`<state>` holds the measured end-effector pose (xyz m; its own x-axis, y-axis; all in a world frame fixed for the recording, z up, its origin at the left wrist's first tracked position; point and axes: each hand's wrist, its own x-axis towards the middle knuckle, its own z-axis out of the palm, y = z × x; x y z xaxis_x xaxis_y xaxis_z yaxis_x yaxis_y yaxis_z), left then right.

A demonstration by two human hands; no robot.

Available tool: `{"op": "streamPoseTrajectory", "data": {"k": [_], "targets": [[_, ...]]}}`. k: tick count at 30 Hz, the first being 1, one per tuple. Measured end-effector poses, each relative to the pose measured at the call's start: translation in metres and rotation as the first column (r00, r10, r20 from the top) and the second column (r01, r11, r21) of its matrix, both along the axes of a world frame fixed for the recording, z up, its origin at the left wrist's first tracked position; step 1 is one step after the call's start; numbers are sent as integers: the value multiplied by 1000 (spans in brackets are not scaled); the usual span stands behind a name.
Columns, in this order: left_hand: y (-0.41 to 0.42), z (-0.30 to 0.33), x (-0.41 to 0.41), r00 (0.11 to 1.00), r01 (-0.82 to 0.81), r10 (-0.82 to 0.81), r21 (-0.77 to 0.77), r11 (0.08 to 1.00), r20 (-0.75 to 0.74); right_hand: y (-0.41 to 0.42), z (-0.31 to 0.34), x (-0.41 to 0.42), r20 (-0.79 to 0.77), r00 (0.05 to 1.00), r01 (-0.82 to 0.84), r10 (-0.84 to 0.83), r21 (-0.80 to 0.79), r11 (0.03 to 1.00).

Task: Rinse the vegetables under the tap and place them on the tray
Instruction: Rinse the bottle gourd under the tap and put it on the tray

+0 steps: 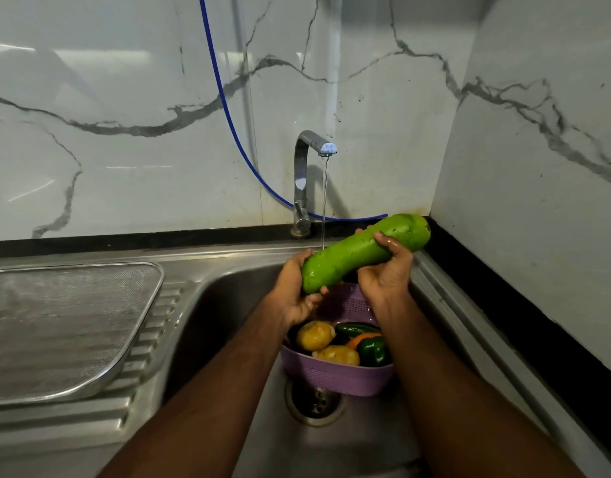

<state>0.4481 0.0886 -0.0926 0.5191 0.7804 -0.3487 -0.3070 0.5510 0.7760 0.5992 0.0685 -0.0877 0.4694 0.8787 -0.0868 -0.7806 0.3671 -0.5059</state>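
1. Both your hands are up over the sink (228,305), and between them you hold a long green gourd (362,251), tilted so its far end rises toward your right.
2. Your left hand (293,291) cups the lower, nearer end, fingers curled round it from underneath.
3. Your right hand (387,270) grips the gourd's middle from below, thumb wrapped over the top, skin wet.
4. Water runs in a thin stream from the tap (309,181) just beyond your hands and lands on the gourd between your two grips.
5. Right beneath your hands sits a purple basket (335,374) in the sink, close to the drain (314,401).
6. In that basket: two yellow potatoes (314,335), a dark green cucumber (355,328), a green pepper (373,351), and something orange (362,338) that's partly hidden.
7. Well off to your left hand's side, the mesh tray (56,326) lies on the draining board.
8. A blue hose (225,98) hangs down the marble wall behind the tap.
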Motion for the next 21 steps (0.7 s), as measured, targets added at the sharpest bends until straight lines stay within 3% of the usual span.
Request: {"op": "streamPoseTrajectory", "data": {"k": [3, 5, 10, 13, 16, 21], "targets": [[7, -3, -7, 988, 128, -124, -35, 991, 95, -1, -5, 2, -64, 997, -28, 35, 100, 995], [8, -1, -10, 981, 150, -153, 37, 988, 121, -2, -4, 1, -80, 996, -33, 44, 125, 992], [-1, 1, -16, 999, 47, -46, 311, 949, -8, 3, 2, -5, 21, 999, -27, 28, -38, 999], [-8, -5, -24, 992, 3, 64, 514, 858, -112, 2, 6, -10, 105, 994, -9, 25, -155, 988], [-7, -7, -33, 947, 71, 159, 667, 742, -277, -1, 4, -17, 247, 964, -37, 97, -237, 971], [-12, -3, -24, 809, 253, 351, 818, 516, -472, 3, -4, -44, 313, 945, -31, 94, -198, 980]]}}
